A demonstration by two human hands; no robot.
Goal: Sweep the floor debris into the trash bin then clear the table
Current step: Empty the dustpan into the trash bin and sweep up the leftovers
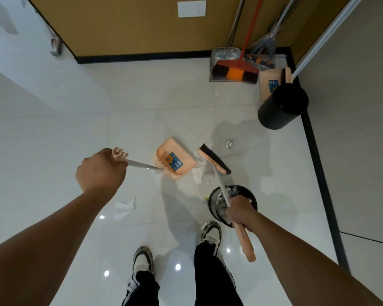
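The left hand [101,171] grips the top of the handle of a peach dustpan [176,159], which sits on the shiny white floor [53,133]. The right hand [241,212] holds the broom [215,159] by its stick, fingers curled tight. The brush end is just beside the dustpan, with white paper bits [198,175] between them. Another paper scrap [124,206] lies near the left arm. The black trash bin [215,199] stands under the right hand, with trash inside

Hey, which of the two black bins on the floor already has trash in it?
The black round bin under the right hand, near the shoe: white scraps show inside. The other black cylindrical bin, by the far wall, is seen from the side, its inside hidden.
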